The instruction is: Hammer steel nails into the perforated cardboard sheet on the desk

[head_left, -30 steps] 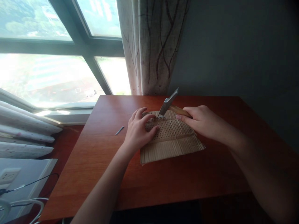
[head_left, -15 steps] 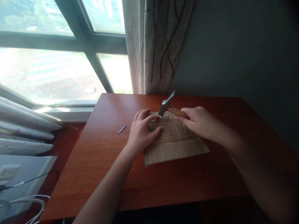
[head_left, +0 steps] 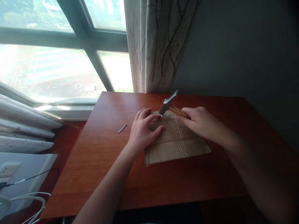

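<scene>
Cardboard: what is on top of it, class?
A row of nails stands near the cardboard's far edge. What lies beneath the left hand, at the left side, cannot be seen.

Cardboard [head_left: 177, 152] on table [head_left: 88, 161], roughly mid-width. Row of nails [head_left: 166, 116] in its far part. Left hand [head_left: 143, 127] over its left side, right hand [head_left: 198, 121] at its right. Hammer [head_left: 178, 110] in right hand, head above far part, next to left fingertips, at left end of row. Loose nails [head_left: 122, 128] on table, left of left hand. Behind table: curtain [head_left: 161, 46], wall [head_left: 233, 56] to its right, window [head_left: 58, 71] to its left. Socket [head_left: 9, 170] left of table.
</scene>
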The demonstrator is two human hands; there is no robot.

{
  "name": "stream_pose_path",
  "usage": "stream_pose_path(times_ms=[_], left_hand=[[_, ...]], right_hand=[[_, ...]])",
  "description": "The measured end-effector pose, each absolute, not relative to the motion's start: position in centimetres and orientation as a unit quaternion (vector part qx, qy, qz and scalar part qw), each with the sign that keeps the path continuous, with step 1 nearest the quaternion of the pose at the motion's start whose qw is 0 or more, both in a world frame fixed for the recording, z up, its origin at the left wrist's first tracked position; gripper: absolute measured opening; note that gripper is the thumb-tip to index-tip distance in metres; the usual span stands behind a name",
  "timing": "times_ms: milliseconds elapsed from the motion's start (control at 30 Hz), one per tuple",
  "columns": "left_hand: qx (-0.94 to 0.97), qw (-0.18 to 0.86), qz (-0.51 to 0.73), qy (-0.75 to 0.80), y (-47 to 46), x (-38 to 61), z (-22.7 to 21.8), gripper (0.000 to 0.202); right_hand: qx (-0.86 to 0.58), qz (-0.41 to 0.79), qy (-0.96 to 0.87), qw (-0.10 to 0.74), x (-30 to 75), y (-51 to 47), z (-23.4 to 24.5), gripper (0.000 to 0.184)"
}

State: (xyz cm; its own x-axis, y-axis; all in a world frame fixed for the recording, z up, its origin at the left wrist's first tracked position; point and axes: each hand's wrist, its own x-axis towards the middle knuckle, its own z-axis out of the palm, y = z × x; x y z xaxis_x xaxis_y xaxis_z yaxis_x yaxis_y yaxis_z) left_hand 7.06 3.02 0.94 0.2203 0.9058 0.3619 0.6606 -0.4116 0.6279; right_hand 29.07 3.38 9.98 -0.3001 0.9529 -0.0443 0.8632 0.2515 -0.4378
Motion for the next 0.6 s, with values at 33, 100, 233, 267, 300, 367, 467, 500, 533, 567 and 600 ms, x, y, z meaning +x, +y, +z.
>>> stream_pose_path(times_ms=[33,100,233,267,300,367,467,500,533,567,600], left_hand=[[0.762,0.174,0.353,0.514,3.0,7.1,1.0,0.033],[0.762,0.175,0.352,0.515,3.0,7.0,1.0,0.034],[0.763,0.170,0.355,0.513,3.1,7.1,0.9,0.033],[0.763,0.169,0.355,0.512,3.1,7.1,0.9,0.034],[0.763,0.169,0.356,0.512,3.1,7.1,0.9,0.034],[0.763,0.172,0.357,0.511,3.1,7.1,0.9,0.034],[0.762,0.177,0.358,0.509,3.0,7.1,1.0,0.033],[0.762,0.178,0.358,0.509,3.0,7.1,1.1,0.033],[0.762,0.179,0.358,0.509,3.0,7.1,1.1,0.033],[0.762,0.179,0.358,0.509,3.0,7.0,1.1,0.033],[0.763,0.179,0.359,0.507,3.0,7.0,1.1,0.033]], right_hand=[[-0.582,0.191,-0.782,0.117,29.1,3.4,10.0,0.038],[-0.583,0.189,-0.782,0.116,29.1,3.3,10.0,0.037],[-0.578,0.205,-0.781,0.114,29.1,3.4,9.5,0.033],[-0.577,0.206,-0.782,0.118,29.1,3.4,9.4,0.033],[-0.576,0.204,-0.781,0.126,29.1,3.4,9.3,0.033],[-0.577,0.193,-0.778,0.155,29.2,3.3,9.2,0.036],[-0.573,0.174,-0.764,0.240,29.8,3.2,9.4,0.041],[-0.570,0.170,-0.753,0.281,30.1,3.1,9.4,0.042],[-0.565,0.171,-0.737,0.329,30.4,3.1,9.3,0.042],[-0.554,0.185,-0.718,0.378,30.8,3.2,9.2,0.042],[-0.539,0.208,-0.694,0.429,31.2,3.3,9.1,0.041]])
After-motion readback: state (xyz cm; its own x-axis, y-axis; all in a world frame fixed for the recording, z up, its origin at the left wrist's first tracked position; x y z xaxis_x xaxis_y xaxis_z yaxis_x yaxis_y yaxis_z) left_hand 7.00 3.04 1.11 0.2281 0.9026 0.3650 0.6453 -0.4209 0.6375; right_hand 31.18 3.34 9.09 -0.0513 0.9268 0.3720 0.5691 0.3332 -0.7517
